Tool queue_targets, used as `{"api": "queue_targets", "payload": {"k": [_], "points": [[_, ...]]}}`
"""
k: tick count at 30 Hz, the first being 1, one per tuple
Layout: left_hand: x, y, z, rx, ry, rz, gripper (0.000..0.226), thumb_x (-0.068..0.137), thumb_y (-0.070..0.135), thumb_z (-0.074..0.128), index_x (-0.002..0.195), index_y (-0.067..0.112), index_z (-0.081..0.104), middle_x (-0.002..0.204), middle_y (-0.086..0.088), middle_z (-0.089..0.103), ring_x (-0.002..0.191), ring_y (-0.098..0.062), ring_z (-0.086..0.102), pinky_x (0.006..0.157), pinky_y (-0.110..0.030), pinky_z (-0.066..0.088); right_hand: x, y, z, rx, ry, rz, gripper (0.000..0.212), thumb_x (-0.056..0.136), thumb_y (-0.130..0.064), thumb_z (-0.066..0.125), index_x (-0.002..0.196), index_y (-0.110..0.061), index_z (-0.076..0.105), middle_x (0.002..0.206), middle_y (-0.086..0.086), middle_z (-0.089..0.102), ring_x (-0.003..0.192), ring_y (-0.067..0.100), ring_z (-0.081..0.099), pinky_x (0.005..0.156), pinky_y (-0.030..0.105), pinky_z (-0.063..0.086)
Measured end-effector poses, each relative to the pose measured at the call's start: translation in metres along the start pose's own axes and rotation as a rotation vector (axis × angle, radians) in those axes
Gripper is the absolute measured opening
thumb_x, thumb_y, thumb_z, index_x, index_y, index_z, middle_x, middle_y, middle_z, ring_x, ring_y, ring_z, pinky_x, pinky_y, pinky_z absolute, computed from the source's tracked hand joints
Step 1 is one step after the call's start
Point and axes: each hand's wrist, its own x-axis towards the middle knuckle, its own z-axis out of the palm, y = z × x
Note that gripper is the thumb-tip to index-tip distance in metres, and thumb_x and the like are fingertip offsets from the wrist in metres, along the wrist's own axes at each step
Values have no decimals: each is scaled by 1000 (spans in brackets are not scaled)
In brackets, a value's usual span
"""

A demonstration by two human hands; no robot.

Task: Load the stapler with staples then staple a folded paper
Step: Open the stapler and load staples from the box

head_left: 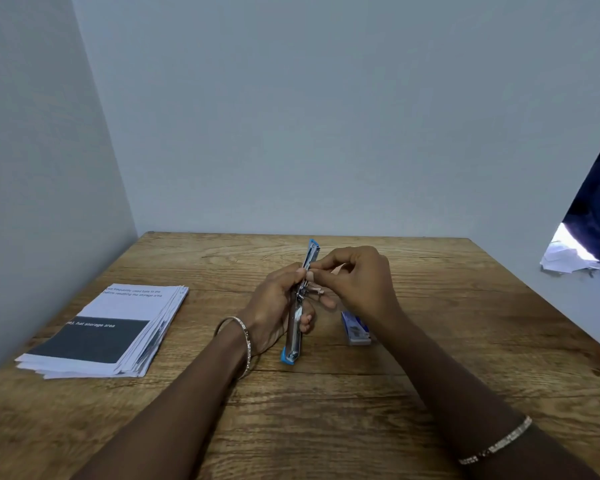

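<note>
My left hand (274, 306) grips the long, opened steel-and-blue stapler (293, 344); my right hand (357, 282) pinches its shiny rail, hiding any staples.

Both forearms are bare, with no sleeve in sight. Left hand (274, 303): a thin metal bangle (247, 342) hangs loose at the wrist, its rim studded with small bright stones. Right hand (357, 278): a narrow glittering bracelet (496, 445) of pale stones sits well up the forearm.
</note>
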Motion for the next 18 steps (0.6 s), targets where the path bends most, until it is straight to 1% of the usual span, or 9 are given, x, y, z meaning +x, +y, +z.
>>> {"api": "queue_targets", "payload": {"k": [2, 4, 6, 8, 9, 11, 15, 18], "points": [[0, 0, 0, 6, 6, -10, 36, 106, 17, 32, 126, -1, 57, 77, -31, 70, 32, -19, 46, 40, -23, 42, 2, 3, -3, 12, -30, -10, 8, 72, -21, 87, 77, -18, 81, 72, -4, 76, 48, -1, 54, 54, 22, 43], [0, 0, 1, 13, 12, -22, 39, 107, 17, 32, 132, -4, 52, 78, -32, 69, 32, -19, 46, 40, -22, 43, 4, 5, -4, 53, -57, -16, 8, 71, -19, 87, 76, -16, 80, 70, -4, 75, 46, -1, 52, 51, 17, 41], [-1, 2, 2, 22, 10, -30, 40, 107, 17, 31, 133, -7, 50, 80, -33, 69, 32, -19, 46, 40, -22, 42, 5, 9, -4, 90, -81, -30, 9, 71, -16, 87, 74, -14, 79, 62, -10, 71, 44, -2, 51, 47, 10, 37], [-2, 3, 3, 33, 4, -30, 39, 107, 16, 31, 131, -10, 49, 82, -34, 69, 33, -19, 47, 40, -22, 42, 7, 14, -5, 135, -119, -26, 9, 73, -14, 86, 75, -11, 77, 54, -16, 63, 45, -2, 51, 47, 9, 37], [-3, 4, 2, 36, 5, -29, 40, 107, 16, 31, 130, -12, 48, 83, -34, 69, 33, -19, 47, 40, -23, 42, 8, 16, -5, 157, -141, -19, 9, 74, -13, 85, 76, -10, 76, 53, -16, 62, 46, -2, 50, 48, 11, 38], [-2, 4, 1, 36, 4, -26, 40, 107, 15, 30, 129, -14, 48, 81, -34, 69, 33, -20, 47, 40, -23, 43, 10, 18, -6, 176, -191, -20, 9, 77, -13, 84, 78, -9, 75, 59, -13, 63, 51, -1, 50, 51, 15, 41], [-1, 3, -2, 41, -11, -31, 35, 107, 17, 30, 115, -7, 55, 80, -30, 73, 34, -20, 47, 42, -24, 43, 13, 19, -8, 191, -277, -67, 7, 84, -13, 78, 84, -8, 74, 72, 2, 68, 63, 10, 55, 58, 23, 45], [0, 3, -5, 30, -22, -37, 34, 106, 18, 31, 111, -4, 57, 81, -30, 74, 35, -20, 48, 42, -25, 44, 13, 18, -9, 209, -288, -70, 9, 86, -14, 76, 87, -5, 73, 85, 19, 72, 74, 21, 61, 69, 39, 52]]}}
